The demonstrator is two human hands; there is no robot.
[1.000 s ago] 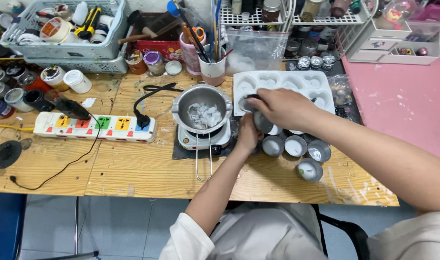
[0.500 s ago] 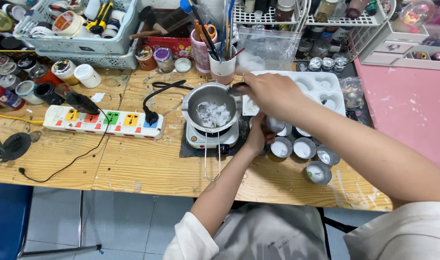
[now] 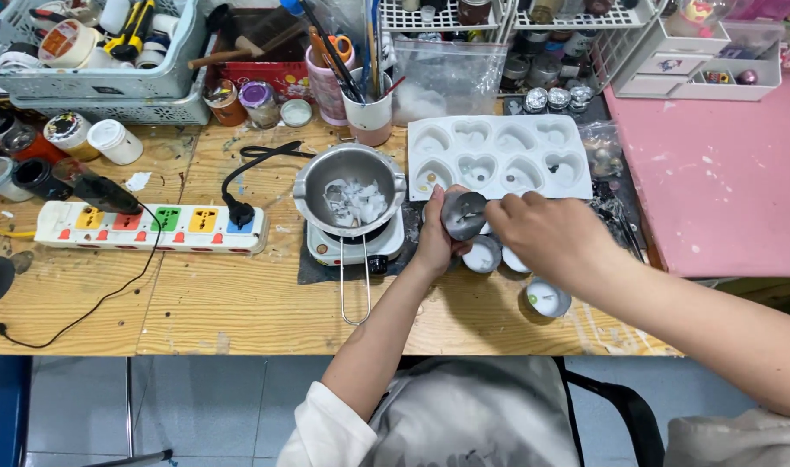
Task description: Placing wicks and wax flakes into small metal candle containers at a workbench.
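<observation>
Left to right across the bench: a power strip (image 3: 150, 227) lies flat, its black plug (image 3: 239, 213) seated at the right end; beside it a small hotplate (image 3: 357, 244) carries a steel melting pot (image 3: 350, 188) holding white wax flakes, the pot's wire handle pointing toward the person. Just right of the pot, the left hand (image 3: 436, 238) has come up off the bench and now grips a small metal tin (image 3: 462, 214), tilted on its side with the mouth facing the camera, fingers curled round its back. Half a second earlier that hand lay lower among the tins. The right hand (image 3: 544, 235) has drawn back from above the pot and now meets the tin's rim, fingertips pinched narrow at its edge; whether they hold anything is not visible. Behind the hands sits a white heart mould (image 3: 499, 156); below them stand three more tins (image 3: 548, 297), each with white content. Judged from this, one tin has been singled out and is being worked on.
</observation>
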